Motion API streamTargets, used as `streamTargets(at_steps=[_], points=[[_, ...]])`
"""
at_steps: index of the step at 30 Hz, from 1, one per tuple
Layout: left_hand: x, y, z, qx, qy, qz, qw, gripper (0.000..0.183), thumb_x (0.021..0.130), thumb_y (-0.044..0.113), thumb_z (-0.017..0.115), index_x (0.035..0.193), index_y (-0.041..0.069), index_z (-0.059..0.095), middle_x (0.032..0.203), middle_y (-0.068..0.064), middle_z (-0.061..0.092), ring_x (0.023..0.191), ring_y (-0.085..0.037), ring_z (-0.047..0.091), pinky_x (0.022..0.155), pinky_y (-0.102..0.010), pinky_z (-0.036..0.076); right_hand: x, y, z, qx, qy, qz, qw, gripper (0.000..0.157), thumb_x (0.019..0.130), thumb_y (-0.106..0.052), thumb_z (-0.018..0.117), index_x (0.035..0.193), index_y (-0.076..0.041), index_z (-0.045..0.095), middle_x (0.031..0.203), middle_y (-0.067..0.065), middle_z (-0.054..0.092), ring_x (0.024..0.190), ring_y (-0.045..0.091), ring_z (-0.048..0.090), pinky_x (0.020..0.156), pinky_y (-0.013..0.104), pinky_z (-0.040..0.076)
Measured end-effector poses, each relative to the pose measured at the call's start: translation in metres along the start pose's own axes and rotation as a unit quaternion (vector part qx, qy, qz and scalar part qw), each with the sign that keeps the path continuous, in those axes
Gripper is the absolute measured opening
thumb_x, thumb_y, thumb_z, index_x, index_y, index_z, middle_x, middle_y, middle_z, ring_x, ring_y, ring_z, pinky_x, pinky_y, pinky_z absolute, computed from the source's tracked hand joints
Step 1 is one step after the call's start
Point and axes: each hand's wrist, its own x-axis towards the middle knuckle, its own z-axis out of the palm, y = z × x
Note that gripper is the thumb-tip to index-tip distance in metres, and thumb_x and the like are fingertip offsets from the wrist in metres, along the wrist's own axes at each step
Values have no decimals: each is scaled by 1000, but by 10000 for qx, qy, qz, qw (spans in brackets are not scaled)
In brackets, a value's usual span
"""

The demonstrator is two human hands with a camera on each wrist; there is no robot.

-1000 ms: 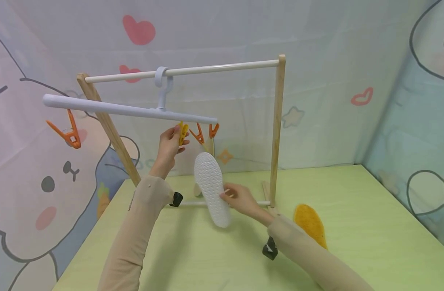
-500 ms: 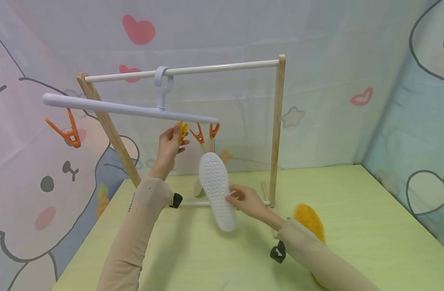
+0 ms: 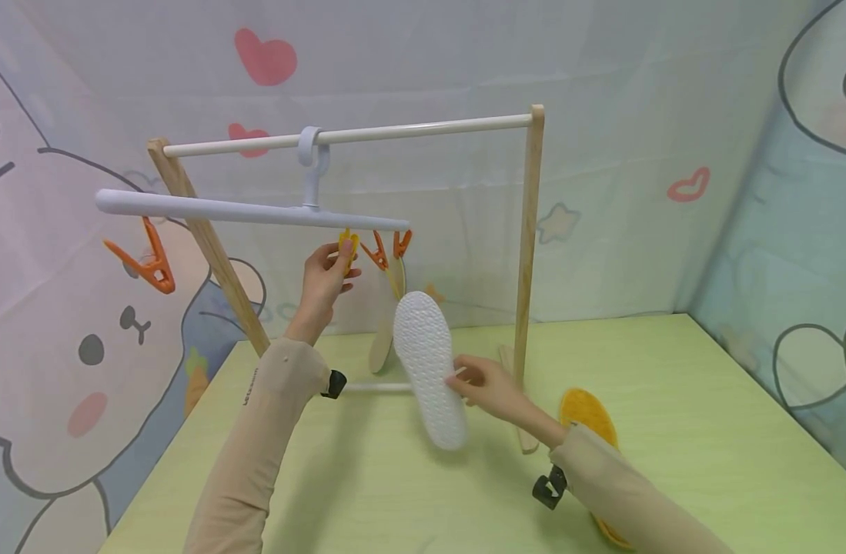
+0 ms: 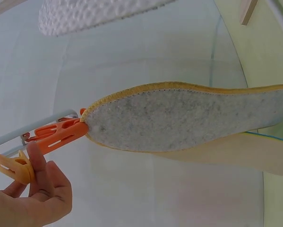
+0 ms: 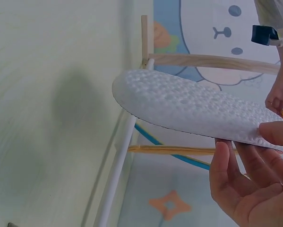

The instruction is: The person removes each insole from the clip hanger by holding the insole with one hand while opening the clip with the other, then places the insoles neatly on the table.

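Under the hanger's bar, my left hand (image 3: 326,281) pinches a yellow clothespin (image 3: 349,250) between thumb and fingers. My right hand (image 3: 488,385) holds a white bumpy insole (image 3: 426,369) by its right edge, thumb on one face and fingers behind. The insole is in the air, long and nearly upright. Behind it, other insoles hang from two orange clothespins (image 4: 65,135); in the left wrist view one is a grey-soled insole (image 4: 179,118) with a fuzzy yellow rim, overlapping a beige insole (image 4: 226,151). The pale hanger (image 3: 208,208) hooks over the rack's top rod.
A wood-and-white rack (image 3: 530,231) stands on the light green table (image 3: 707,415). An orange clothespin (image 3: 152,261) hangs open-legged at the hanger's left end. On the right, a yellow fuzzy insole (image 3: 589,415) lies partly under the right sleeve. A printed cloth (image 3: 623,192) backs the table.
My right hand has moved right and slightly down with the white insole. The hanger has swung slightly, its left end lower and further right. My left hand stays on the yellow clothespin.
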Motion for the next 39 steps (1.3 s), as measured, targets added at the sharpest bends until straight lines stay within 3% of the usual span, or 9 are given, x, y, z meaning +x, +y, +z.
streamTargets(at_steps=[15,25,35,39], points=[[-1,-3,0,146,-74,105,9998,55,87,45,48,128,8,43,115,-9,53,74,-3,56,75,-26,48,-44,3,-30,56,-2,261,9996,29,87,-21,57,107,0,55,96,22,65,81,21,64,58,26,53],[-1,-5,-4,120,-149,30,9998,55,87,40,52,131,8,40,123,-16,50,71,0,55,80,-29,48,-68,4,-54,603,-287,628,9958,35,88,-23,56,110,4,51,102,27,61,83,17,63,62,29,54],[0,-5,-2,90,-196,-40,9998,56,87,40,52,131,8,39,116,-11,51,72,-2,55,84,-33,47,-86,13,-77,670,-558,1111,9900,35,88,-25,55,107,4,48,100,23,62,81,17,60,63,34,53],[0,-5,-1,87,-205,-25,9997,54,87,40,52,130,8,40,110,-6,52,72,-2,56,78,-28,48,-91,23,-85,712,-551,1293,9875,37,88,-25,55,108,5,46,99,19,61,80,14,58,65,35,53]])
